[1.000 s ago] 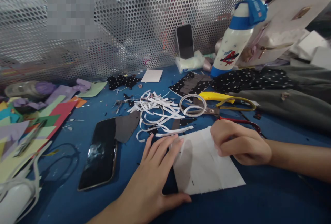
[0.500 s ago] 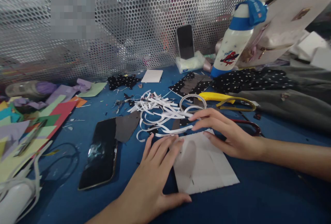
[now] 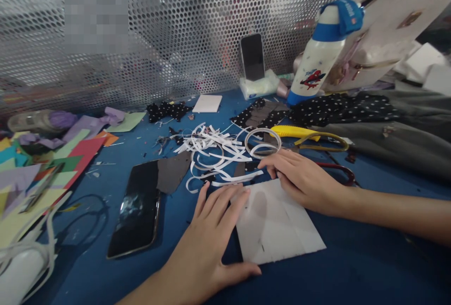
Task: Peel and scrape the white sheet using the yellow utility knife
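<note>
A creased white paper square (image 3: 282,230) lies on the blue table (image 3: 352,272) in front of me. My left hand (image 3: 207,239) rests flat and open on its left edge, fingers stretched forward. My right hand (image 3: 303,180) lies on the paper's far right corner, fingers curled down and pressing; nothing shows inside them. A heap of white paper strips (image 3: 218,154) sits just beyond both hands. Scissors with yellow and red handles (image 3: 317,147) lie behind my right hand.
A black phone (image 3: 136,208) lies face up to the left of my left hand. Coloured paper sheets (image 3: 45,168) crowd the far left. A blue-capped bottle (image 3: 324,51), another phone (image 3: 252,56) and polka-dot fabric (image 3: 345,107) stand before a perforated metal screen (image 3: 176,27).
My right hand went from a fist on the paper to reaching out open toward the strips, then drew back and curled onto the paper's far corner. My left hand stayed put.
</note>
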Available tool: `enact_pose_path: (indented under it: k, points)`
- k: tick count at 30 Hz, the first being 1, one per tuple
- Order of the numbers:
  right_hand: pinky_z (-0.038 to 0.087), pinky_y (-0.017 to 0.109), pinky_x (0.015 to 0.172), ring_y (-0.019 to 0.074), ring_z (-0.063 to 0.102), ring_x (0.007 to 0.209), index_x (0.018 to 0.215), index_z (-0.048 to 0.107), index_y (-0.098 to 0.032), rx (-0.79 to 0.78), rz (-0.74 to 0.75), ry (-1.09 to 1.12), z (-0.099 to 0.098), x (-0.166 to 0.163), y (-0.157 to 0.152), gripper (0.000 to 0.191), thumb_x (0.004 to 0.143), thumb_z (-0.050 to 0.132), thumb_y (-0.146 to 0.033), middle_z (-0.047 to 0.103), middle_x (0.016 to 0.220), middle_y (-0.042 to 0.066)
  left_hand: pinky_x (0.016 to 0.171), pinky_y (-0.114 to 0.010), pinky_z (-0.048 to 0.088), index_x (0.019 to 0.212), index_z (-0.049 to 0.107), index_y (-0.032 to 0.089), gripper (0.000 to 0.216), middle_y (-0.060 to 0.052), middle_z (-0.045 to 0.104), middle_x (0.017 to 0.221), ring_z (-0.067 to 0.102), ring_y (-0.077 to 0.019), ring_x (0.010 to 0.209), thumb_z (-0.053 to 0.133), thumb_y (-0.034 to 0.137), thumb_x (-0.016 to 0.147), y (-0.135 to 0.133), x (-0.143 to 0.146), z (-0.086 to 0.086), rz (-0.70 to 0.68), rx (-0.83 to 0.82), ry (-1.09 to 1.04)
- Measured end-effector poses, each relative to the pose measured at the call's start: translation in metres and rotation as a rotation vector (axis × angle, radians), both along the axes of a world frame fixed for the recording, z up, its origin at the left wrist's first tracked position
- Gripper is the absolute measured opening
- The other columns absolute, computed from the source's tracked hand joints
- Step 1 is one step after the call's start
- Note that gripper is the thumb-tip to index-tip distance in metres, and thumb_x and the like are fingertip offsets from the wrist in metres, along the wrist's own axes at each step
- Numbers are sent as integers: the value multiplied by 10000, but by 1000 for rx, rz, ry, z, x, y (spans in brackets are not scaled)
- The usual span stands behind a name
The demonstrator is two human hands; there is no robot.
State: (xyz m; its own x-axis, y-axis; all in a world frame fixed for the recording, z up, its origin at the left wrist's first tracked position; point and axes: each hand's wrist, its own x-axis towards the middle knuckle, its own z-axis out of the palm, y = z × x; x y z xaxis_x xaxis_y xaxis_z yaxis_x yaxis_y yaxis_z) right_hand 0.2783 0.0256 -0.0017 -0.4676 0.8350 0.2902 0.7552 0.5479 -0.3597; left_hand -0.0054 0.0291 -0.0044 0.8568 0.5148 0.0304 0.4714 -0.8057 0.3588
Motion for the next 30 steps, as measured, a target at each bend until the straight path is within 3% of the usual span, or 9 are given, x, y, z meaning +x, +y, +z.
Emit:
enact_pose_path:
  k: [14,30]
  points:
    - [439,354,775,218,554,857,1115,525,-183,1,29,54,2,-1,0,335,865,399,-1,585,900,54,1225,-666,126,1619,154,246,1011,-108,327,1629,344,-377,1469,567,767,858,0,0,-1,2,13,-7]
    - [446,364,800,225,541,891,1105,534,-182,-14,42,32,1,-2,0,337,857,411,10,585,931,63,1226,-663,112,1622,104,258,975,-98,308,1638,323,-362,1482,584,697,896,0,0,0,-2,16,9]
